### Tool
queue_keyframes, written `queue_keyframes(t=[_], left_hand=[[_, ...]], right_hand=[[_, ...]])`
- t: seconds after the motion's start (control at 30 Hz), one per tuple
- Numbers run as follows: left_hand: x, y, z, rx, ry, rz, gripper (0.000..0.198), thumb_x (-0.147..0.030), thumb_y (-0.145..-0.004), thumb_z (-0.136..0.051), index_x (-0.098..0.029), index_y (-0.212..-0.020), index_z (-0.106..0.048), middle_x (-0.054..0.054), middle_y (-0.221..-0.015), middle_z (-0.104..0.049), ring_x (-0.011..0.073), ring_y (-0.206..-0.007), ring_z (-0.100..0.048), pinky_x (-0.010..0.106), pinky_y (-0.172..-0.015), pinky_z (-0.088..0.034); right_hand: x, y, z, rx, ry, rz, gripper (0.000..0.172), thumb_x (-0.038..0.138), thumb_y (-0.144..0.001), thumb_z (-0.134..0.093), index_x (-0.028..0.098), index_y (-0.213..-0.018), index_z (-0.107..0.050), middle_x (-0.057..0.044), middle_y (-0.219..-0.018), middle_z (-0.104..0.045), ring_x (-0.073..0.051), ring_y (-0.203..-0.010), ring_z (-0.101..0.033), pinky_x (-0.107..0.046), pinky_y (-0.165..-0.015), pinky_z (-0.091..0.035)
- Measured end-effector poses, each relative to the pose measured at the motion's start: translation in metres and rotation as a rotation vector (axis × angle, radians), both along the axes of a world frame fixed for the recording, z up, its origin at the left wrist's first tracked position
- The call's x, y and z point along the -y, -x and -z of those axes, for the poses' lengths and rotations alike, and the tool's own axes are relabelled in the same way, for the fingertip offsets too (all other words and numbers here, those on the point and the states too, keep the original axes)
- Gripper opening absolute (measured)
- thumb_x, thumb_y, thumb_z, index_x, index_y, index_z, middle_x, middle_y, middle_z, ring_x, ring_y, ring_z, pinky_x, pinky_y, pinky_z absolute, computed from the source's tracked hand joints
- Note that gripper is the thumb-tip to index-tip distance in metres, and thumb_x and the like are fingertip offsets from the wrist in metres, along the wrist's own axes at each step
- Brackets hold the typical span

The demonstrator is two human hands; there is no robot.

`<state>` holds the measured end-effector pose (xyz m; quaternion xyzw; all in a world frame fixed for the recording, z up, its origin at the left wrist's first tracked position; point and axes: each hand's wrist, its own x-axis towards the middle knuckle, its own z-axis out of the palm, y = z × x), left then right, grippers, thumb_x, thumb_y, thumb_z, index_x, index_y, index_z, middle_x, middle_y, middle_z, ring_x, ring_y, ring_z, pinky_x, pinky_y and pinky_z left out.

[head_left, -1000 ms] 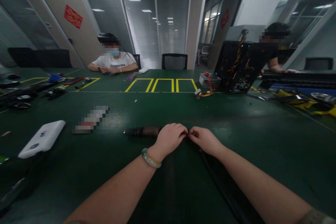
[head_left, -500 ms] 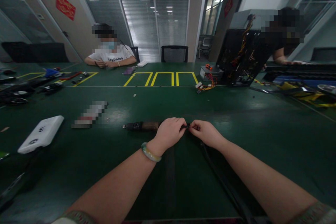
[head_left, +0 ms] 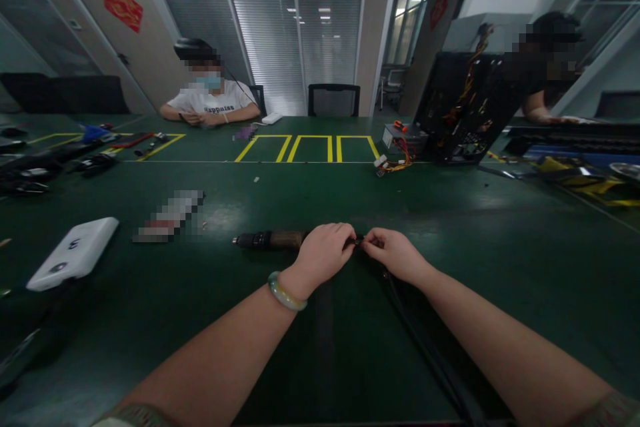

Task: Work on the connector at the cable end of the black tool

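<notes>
A dark electric screwdriver (head_left: 285, 240) with a brownish grip lies across the green table, its metal tip pointing left. My left hand (head_left: 325, 252), with a jade-like bangle at the wrist, is closed around its rear end and covers that part. Right beside it, my right hand (head_left: 393, 250) pinches a small black cable end (head_left: 359, 240) at the back of the screwdriver. The fingers hide whether the two parts are joined. From under the right hand a black cable (head_left: 407, 313) runs toward the table's near edge.
To the left lie a white power bank (head_left: 75, 253) and a blurred flat packet (head_left: 170, 217). An open computer case (head_left: 455, 113) and a power supply with loose wires (head_left: 403, 140) stand at the far right. Two other people are at the table, one opposite and one at right.
Both hands stay at the rear of the screwdriver, with only a slight shift of the right fingers. The whole view has tilted a little.
</notes>
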<state>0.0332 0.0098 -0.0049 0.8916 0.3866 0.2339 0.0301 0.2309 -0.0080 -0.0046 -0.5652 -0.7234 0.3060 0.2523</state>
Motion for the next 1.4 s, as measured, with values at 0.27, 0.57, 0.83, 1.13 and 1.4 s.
queue_keyframes(t=[0.27, 0.57, 0.83, 1.13, 1.4], left_hand=[[-0.0006, 0.0004, -0.0001, -0.005, -0.007, 0.008, 0.011, -0.021, -0.087, -0.063, -0.019, -0.095, -0.056, 0.002, -0.092, -0.063, 0.0205, -0.090, -0.060, 0.036, -0.082, -0.047], [-0.0004, 0.0000, -0.0010, -0.023, 0.002, 0.003, 0.010, -0.022, -0.087, -0.062, -0.020, -0.096, -0.056, 0.002, -0.092, -0.062, 0.0199, -0.091, -0.060, 0.036, -0.083, -0.047], [0.0009, -0.0002, 0.0003, -0.013, 0.009, -0.023, 0.014, -0.021, -0.086, -0.062, -0.020, -0.098, -0.054, 0.002, -0.093, -0.062, 0.0199, -0.091, -0.061, 0.036, -0.083, -0.048], [0.0016, -0.0009, -0.0007, -0.010, 0.018, -0.030, 0.016, -0.020, -0.086, -0.061, -0.020, -0.100, -0.054, 0.003, -0.095, -0.063, 0.0203, -0.092, -0.061, 0.036, -0.084, -0.048], [0.0013, -0.0008, -0.0009, -0.018, 0.014, -0.022, 0.009, -0.021, -0.088, -0.060, -0.020, -0.095, -0.055, 0.002, -0.091, -0.062, 0.0201, -0.090, -0.060, 0.036, -0.083, -0.047]], right_hand=[[-0.0015, -0.0010, 0.0022, -0.024, -0.007, -0.004, 0.015, 0.032, -0.086, -0.056, 0.020, -0.084, -0.066, 0.001, -0.076, -0.068, -0.015, -0.068, -0.061, -0.025, -0.059, -0.041], [-0.0003, 0.0005, 0.0020, -0.008, 0.002, 0.019, 0.016, 0.034, -0.087, -0.056, 0.021, -0.084, -0.066, 0.001, -0.076, -0.068, -0.014, -0.066, -0.060, -0.024, -0.057, -0.040], [0.0001, 0.0012, 0.0003, 0.003, 0.014, 0.008, 0.017, 0.035, -0.088, -0.057, 0.021, -0.084, -0.066, 0.000, -0.077, -0.068, -0.014, -0.068, -0.061, -0.024, -0.058, -0.040], [-0.0012, 0.0022, 0.0029, 0.005, -0.004, 0.015, 0.019, 0.037, -0.087, -0.057, 0.020, -0.082, -0.065, 0.001, -0.073, -0.067, -0.014, -0.064, -0.060, -0.024, -0.056, -0.038], [-0.0010, 0.0025, 0.0028, 0.028, -0.006, 0.021, 0.018, 0.037, -0.087, -0.056, 0.022, -0.083, -0.066, 0.001, -0.074, -0.068, -0.014, -0.064, -0.059, -0.024, -0.055, -0.038]])
